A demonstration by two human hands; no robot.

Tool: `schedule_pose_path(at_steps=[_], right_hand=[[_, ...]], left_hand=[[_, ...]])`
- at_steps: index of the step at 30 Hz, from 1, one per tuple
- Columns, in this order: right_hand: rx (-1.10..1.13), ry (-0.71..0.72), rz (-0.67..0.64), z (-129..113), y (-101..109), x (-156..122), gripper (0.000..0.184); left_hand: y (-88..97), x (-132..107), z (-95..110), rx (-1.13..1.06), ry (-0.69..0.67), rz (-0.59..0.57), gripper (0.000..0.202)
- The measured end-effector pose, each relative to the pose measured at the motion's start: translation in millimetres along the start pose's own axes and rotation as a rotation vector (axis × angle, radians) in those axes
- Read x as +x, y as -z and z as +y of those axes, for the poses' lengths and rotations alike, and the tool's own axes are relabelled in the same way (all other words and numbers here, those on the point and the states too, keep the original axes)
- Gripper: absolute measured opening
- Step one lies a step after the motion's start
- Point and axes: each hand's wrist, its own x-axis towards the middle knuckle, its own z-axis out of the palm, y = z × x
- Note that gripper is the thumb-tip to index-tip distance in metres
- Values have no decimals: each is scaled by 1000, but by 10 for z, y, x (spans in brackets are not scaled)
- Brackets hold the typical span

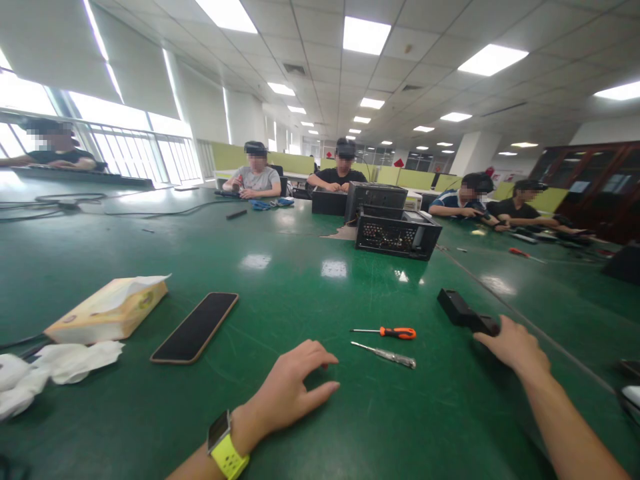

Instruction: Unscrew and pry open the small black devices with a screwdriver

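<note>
My left hand is over the table with thumb and fingers apart and nothing between them. Just right of it lie an orange-and-black screwdriver and, nearer to me, a screwdriver with a clear handle. At the right, my right hand has its fingers closed around the near end of a black oblong device. That device narrows in the middle; its exact kind does not show, and my fingers hide part of its near end.
A phone lies left of my left hand, beside a tissue pack and crumpled tissues. An open black computer case stands farther back on the green table. Several people sit around the far edges. Cables run at far left.
</note>
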Motion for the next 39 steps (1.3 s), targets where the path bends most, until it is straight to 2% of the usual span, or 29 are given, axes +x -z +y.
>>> schedule_pose_path(at_steps=[3,5,8,10,12,14,15,16,18,20,23,26,29,33,35,39], right_hand=[[-15,-80,-50,111,52,77,47],[2,-84,11,77,71,86,58],[80,8,113,-180,67,-61,75],[157,147,89,-473,46,-324,73],[309,496,-86,-811,21,-720,68],[367,830,-375,-1131,-7,-1185,58],[373,951,-502,-1268,-25,-1411,54],[380,1040,-588,-1381,-45,-1615,54],[404,1113,-668,-1531,-95,-1913,57],[457,1149,-699,-1581,-150,-2028,58],[573,1120,-659,-1511,-225,-1878,58],[604,853,-429,-1347,-292,-1508,32],[569,681,-322,-1167,-370,-1148,33],[601,579,-384,-1016,-463,-900,29],[666,525,-421,-999,-479,-867,26],[901,366,-436,-1034,-430,-902,34]], left_hand=[[-2,-2,-2,6,0,1,20],[-5,-2,-7,8,-1,0,20],[-10,-3,-13,7,-1,2,22],[-9,-5,-13,-2,3,10,26],[-3,-8,-7,-17,8,29,33],[7,-9,5,-30,4,50,45],[11,-9,12,-36,-3,54,54],[13,-7,21,-39,-13,48,63],[10,1,37,-39,-34,0,75],[-1,9,50,-22,-37,-61,70],[-18,15,53,16,-6,-88,48],[-17,12,48,23,18,-68,40],[-9,12,55,-3,17,-58,39],[-15,18,82,-29,13,-43,36],[-22,19,94,-42,17,-38,34],[-36,5,96,-87,19,-35,32]])
